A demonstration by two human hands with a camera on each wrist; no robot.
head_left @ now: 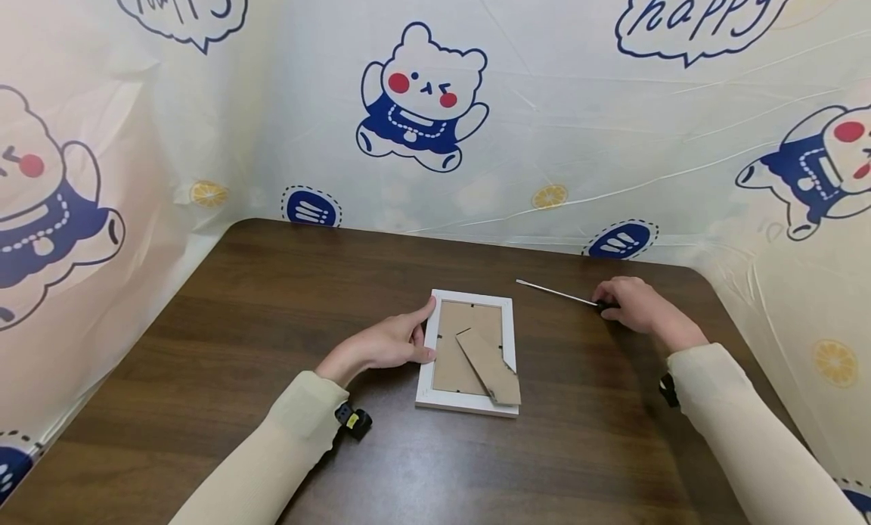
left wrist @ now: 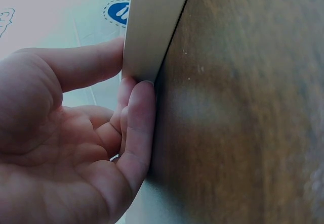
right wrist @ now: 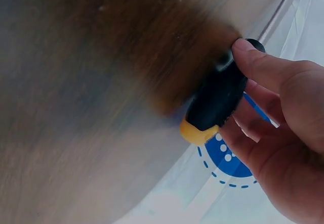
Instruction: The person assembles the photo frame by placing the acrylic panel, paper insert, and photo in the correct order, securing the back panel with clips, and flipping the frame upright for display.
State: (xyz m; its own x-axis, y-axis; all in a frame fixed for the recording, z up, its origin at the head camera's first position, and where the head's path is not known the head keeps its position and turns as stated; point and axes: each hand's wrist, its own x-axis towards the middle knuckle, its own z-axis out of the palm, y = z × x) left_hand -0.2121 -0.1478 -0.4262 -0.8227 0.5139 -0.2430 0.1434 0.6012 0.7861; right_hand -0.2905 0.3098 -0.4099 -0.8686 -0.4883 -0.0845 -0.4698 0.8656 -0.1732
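On the dark brown wooden tabletop (head_left: 272,343), a white rectangular picture frame (head_left: 469,351) lies face down near the middle, its brown cardboard backing upward and its cardboard easel stand (head_left: 488,366) swung out diagonally across the back.

The left hand (head_left: 388,343) rests against the left edge of the frame. The left wrist view shows the thumb (left wrist: 86,64) pressing one face of the white moulding (left wrist: 152,27) and the fingertips (left wrist: 139,113) braced at its corner; this grip is closed on the frame edge as a light pinch.

The right hand (head_left: 629,302) lies well apart from the frame, toward the far right of the tabletop. Its fingers curl round the black handle with yellow end cap (right wrist: 215,102) of a screwdriver; the thin metal shaft (head_left: 554,292) points left along the tabletop. This grip is clamped on the handle.

Handling judgement: the frame appears light and rigid, with smooth moulding that may slide on the wood. Any glazing on the hidden face would be fragile. The backing and stand are thin card and bend easily. Take hold at the moulding edges, not the stand.

A cream printed cloth with cartoon bears (head_left: 422,94) surrounds the tabletop.
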